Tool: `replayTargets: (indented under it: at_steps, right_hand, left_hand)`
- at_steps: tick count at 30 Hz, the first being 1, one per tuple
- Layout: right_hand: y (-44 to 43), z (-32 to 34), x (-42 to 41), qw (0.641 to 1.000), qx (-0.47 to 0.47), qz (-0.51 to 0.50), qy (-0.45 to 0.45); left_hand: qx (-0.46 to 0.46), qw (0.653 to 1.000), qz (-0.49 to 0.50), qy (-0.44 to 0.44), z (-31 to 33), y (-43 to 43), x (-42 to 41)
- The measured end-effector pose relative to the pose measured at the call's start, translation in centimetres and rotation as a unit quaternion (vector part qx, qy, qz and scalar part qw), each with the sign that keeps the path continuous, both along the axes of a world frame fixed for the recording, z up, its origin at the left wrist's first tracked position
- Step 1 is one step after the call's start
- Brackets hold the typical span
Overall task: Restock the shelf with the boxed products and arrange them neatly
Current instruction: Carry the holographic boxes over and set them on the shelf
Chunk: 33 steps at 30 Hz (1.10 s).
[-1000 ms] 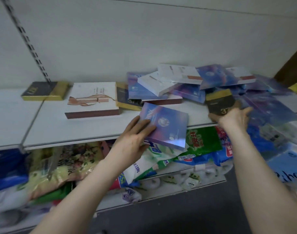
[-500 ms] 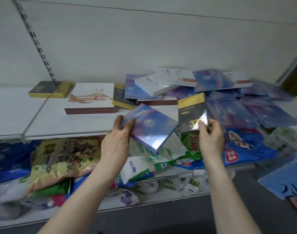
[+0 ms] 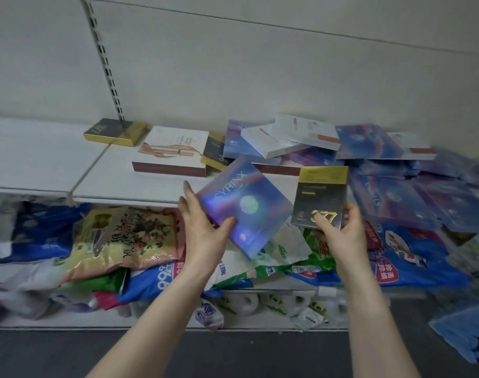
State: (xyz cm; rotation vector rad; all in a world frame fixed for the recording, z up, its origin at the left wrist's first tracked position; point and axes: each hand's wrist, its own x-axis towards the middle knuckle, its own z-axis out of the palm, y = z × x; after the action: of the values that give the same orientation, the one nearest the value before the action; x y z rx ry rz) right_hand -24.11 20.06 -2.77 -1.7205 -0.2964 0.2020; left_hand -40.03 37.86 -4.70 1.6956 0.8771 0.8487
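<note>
The left hand (image 3: 205, 236) is holding a purple box (image 3: 243, 205) by its lower left corner, thumb on the face, fingers behind, grip closed on it. The box is tilting like a diamond in front of the shelf (image 3: 124, 184) edge, clear of the surface. The right hand (image 3: 339, 236) is pinching a black box (image 3: 321, 197) at its bottom edge, gold band up, face toward the camera, grip shut on that 1 too. It is standing nearly upright, likely so the label can be read and matched to its kind.

Both boxes are hanging in the air just off the shelf front, side by side, nearly touching at their near edges. My read: 2 kinds are being sorted, 1 per hand, before each goes to its own stack.

On the shelf, a white box (image 3: 173, 151) is lying flat and square near the back, with a second black box (image 3: 114, 130) flat to its left by the upright (image 3: 105, 64). Those 2 look placed. To the right, a heap (image 3: 382, 170) of purple and white boxes is overlapping at odd angles, plainly unsorted. Another black box (image 3: 215, 151) is wedged partly under it.

The lower shelf is holding soft bags (image 3: 124, 236), crammed in and slumping.

Most of the tidying looks undone.
</note>
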Motion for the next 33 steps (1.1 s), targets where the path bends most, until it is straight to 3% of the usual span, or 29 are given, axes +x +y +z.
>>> replayTargets:
  at_steps: [3, 7, 10, 14, 24, 33]
  right_hand:
    - [0.6, -0.6, -2.4, 0.994, 0.067, 0.043, 0.081]
    - [3.1, -1.8, -6.7, 0.984, 0.082, 0.082, 0.136]
    - [5.9, -3.0, -10.9, 0.977, 0.08, 0.109, 0.166]
    - [10.4, -4.3, -18.0, 0.974, 0.073, 0.12, 0.176]
    - [23.3, -7.5, -34.9, 0.944, 0.047, 0.249, 0.211]
    - [35.9, -4.1, -42.9, 0.914, 0.025, 0.354, 0.196]
  left_hand:
    - [-0.078, 0.995, -0.004, -0.065, -0.9, 1.4, -2.8]
    - [-0.11, 0.99, -0.027, -0.088, -3.0, 3.9, -8.1]
    - [-0.192, 0.974, -0.001, -0.121, -4.2, 5.5, -13.1]
    - [-0.233, 0.962, 0.053, -0.131, -4.4, 8.6, -21.3]
    - [-0.24, 0.942, 0.182, -0.145, -4.2, 16.0, -41.9]
    - [-0.221, 0.908, 0.288, -0.207, -3.3, 24.7, -51.8]
